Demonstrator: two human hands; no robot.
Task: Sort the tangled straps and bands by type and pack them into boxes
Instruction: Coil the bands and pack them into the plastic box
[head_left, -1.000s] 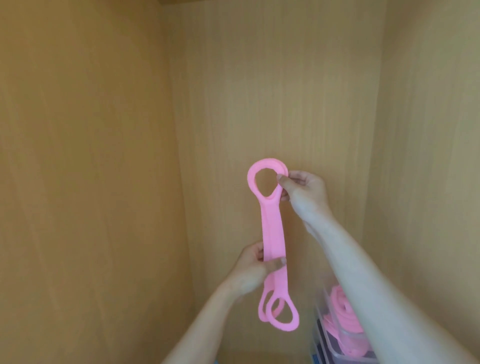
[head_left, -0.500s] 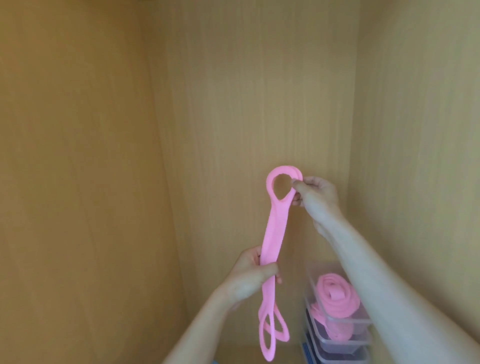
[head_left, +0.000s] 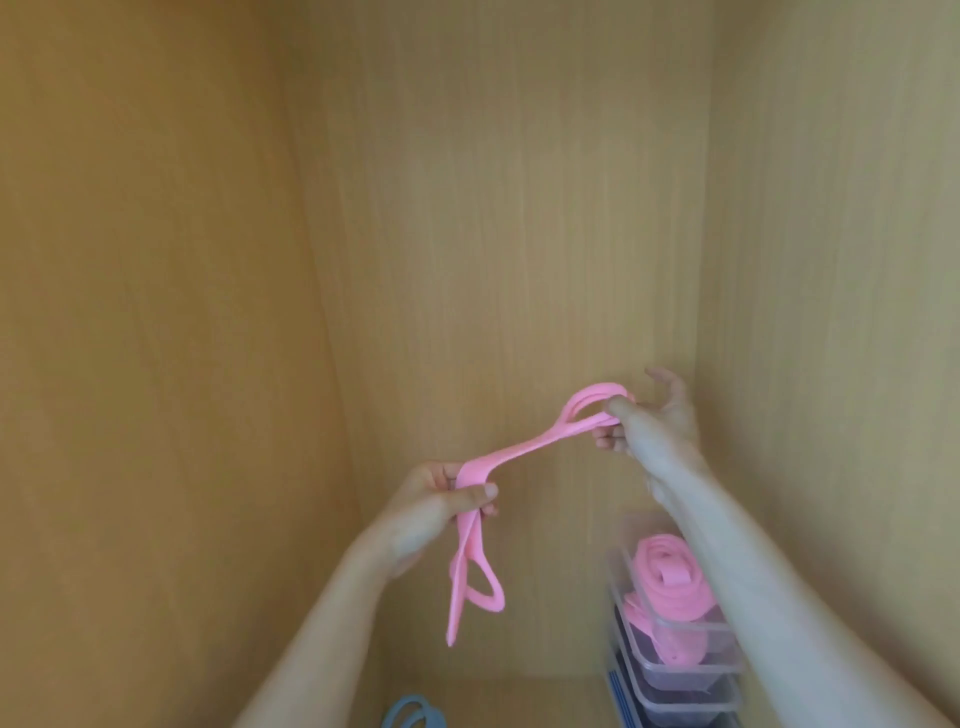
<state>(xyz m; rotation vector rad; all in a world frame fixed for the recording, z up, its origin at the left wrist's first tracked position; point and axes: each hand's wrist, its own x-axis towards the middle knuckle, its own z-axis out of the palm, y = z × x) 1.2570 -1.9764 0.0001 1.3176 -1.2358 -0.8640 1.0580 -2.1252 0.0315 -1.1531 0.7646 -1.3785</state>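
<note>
Head view: a pink band (head_left: 524, 451) stretched in the air between the left hand (head_left: 441, 506), fist clamped on its middle with loops hanging below, and the right hand (head_left: 649, 423), pinching its upper loop, above stacked clear boxes (head_left: 680, 670) holding rolled pink bands (head_left: 670, 577).

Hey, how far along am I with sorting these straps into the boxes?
Partly done. A rolled pink band already sits in the top clear box of the stack at lower right. In hand: a pink looped strap, stretched between your left hand and right hand, not yet packed. Left: a blue-grey band lying loose at the bottom edge.
</note>
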